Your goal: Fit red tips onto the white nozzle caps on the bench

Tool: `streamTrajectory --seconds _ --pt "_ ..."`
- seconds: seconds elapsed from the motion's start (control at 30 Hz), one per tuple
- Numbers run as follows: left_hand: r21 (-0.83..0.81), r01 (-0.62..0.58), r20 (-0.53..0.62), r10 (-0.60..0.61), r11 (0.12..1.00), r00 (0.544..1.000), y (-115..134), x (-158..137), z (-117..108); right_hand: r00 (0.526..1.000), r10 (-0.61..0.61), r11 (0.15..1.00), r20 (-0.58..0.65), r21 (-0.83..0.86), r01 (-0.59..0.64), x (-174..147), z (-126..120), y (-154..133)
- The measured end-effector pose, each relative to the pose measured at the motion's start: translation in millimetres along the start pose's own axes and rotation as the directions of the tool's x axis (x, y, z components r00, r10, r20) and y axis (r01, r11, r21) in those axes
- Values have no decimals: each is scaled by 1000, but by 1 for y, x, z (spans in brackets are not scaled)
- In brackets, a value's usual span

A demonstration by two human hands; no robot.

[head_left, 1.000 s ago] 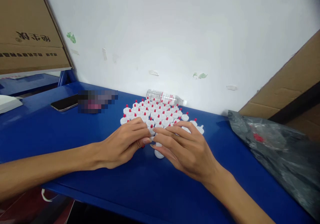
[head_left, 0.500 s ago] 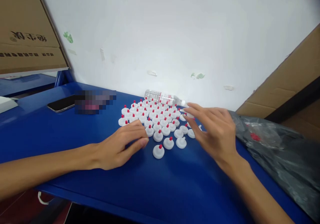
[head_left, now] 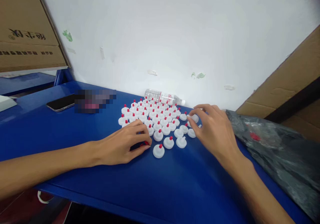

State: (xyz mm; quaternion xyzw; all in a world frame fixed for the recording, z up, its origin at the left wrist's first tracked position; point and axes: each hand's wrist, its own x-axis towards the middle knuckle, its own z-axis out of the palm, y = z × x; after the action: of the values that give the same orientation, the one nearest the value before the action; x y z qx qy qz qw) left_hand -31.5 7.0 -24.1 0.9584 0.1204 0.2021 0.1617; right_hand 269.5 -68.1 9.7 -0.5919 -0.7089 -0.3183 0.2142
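1. Since the earlier frame, my right hand [head_left: 215,130] has curled, pinching a white cap [head_left: 194,118] at the cluster's right edge.
2. My left hand [head_left: 123,144] lies loosely curled on the surface [head_left: 75,157], covering something red [head_left: 145,143]; I cannot tell what.

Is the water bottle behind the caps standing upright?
No: the clear water bottle lies on its side against the wall, behind the white caps.

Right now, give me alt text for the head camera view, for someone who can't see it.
Two bare hands work at a cluster of white caps with red tips on a blue table: the right hand pinches one white cap at the cluster's right edge, the left hand rests curled at its left. A grey plastic bag lies right.
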Motion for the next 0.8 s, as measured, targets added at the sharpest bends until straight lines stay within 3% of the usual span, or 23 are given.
streamTrajectory --seconds 0.2,0.4,0.53,0.8 --pt "36 -9 3 9 999 1000 -3 0 0 990 140 990 22 -27 -139 1 -7 0" --pt "69 -15 -4 15 998 1000 -6 2 -1 926 270 963 263 -51 -266 3 -15 0" --pt "92 -30 -13 32 995 999 -8 2 -1 888 281 960 364 -108 -260 4 -16 0" --pt "171 -69 -3 71 983 997 -7 2 -1 857 244 969 454 -136 -204 4 -16 0"
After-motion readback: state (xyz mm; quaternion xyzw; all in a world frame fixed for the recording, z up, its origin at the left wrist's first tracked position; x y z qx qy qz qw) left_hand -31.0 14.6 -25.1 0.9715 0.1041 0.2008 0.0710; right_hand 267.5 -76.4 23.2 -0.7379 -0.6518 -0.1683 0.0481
